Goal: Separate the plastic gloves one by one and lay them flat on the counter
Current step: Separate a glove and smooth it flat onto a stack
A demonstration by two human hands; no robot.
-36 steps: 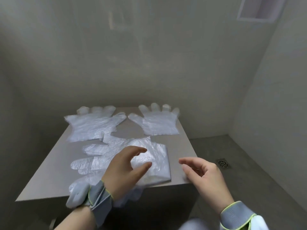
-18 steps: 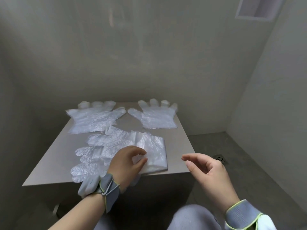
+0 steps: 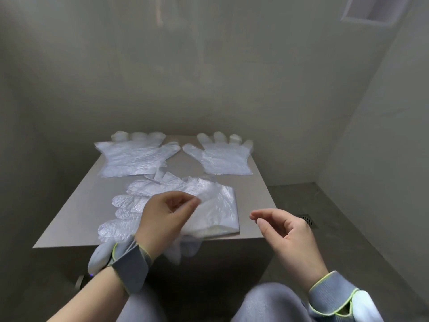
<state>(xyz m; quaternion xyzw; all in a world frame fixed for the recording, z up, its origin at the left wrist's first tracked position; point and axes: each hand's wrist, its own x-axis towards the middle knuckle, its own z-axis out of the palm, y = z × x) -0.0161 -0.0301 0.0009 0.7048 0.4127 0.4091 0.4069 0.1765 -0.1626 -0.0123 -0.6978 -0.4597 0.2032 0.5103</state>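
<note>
A stack of clear plastic gloves lies near the front edge of the grey counter, fingers pointing left. My left hand is over the stack, thumb and fingers pinching the cuff edge of the top glove and lifting it a little. My right hand hovers just off the counter's front right corner, fingers curled and apart, holding nothing. A separated glove lies flat at the back left. Another flat glove lies at the back right.
The counter stands in a corner of grey walls. To the right, lower down, is a grey floor with a drain. My knees show at the bottom. Grey wrist straps sit on both arms.
My left hand closed from a loose hover into a pinch on the top glove's cuff and raised it slightly. My right hand stayed beside the counter, barely moving.
</note>
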